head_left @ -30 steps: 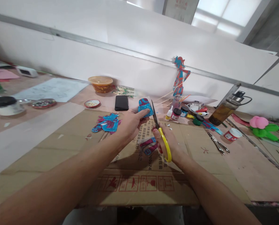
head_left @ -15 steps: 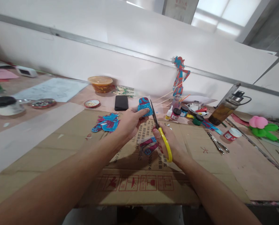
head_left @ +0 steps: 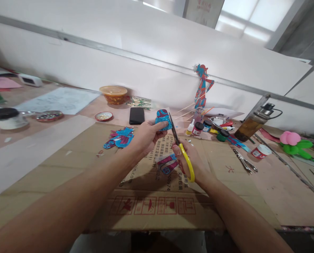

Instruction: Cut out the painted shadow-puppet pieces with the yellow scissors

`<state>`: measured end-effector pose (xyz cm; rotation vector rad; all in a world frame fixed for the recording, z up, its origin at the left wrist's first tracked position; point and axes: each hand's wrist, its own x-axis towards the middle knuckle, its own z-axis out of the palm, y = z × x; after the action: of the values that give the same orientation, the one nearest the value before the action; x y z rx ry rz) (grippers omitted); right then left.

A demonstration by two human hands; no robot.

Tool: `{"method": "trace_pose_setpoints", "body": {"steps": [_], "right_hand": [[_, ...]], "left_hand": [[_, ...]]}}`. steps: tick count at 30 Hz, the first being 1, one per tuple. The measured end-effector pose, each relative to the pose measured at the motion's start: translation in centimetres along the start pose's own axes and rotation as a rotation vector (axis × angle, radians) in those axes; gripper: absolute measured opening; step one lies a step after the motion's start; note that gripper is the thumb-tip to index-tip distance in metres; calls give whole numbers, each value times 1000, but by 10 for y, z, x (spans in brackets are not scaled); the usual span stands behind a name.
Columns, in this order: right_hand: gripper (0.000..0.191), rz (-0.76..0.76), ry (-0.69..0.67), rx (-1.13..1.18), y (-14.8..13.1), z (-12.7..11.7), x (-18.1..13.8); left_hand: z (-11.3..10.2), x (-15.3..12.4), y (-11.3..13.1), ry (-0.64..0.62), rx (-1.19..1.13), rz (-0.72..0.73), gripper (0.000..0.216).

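Note:
Between thumb and fingers, my left hand (head_left: 151, 135) pinches a small blue and maroon painted cutout (head_left: 162, 117) with a pale, clear margin. My right hand (head_left: 190, 156) grips yellow-handled scissors (head_left: 174, 130), their dark blades pointing up along the cutout's right edge. Below the hands, a second maroon and blue painted piece (head_left: 166, 164) lies on the flattened cardboard (head_left: 98, 196), partly covered by my right hand. Left of my left hand rests a pile of blue and maroon cutouts (head_left: 122, 137).
Behind the cardboard are a black phone (head_left: 137, 116), a lidded tub (head_left: 113, 95) and a dish of small beads (head_left: 104, 116). Paint jars (head_left: 198, 128), pliers (head_left: 245, 161), a white-and-red pot (head_left: 261, 151) and a bottle (head_left: 254, 123) stand right. A painted figure (head_left: 203, 86) leans at the wall.
Almost nothing differs. Both hands, the cutout and the scissors keep nearly the same place, with only a slight shift of the view.

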<state>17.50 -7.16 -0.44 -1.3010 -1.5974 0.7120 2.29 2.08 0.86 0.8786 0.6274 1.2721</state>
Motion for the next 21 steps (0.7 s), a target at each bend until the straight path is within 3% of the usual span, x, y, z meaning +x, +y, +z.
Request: {"method": "trace_pose_setpoints", "body": {"steps": [21], "right_hand": [[53, 83, -56, 90, 24, 0, -2]], "left_hand": [[0, -2, 2, -54, 43, -29, 34]]}}
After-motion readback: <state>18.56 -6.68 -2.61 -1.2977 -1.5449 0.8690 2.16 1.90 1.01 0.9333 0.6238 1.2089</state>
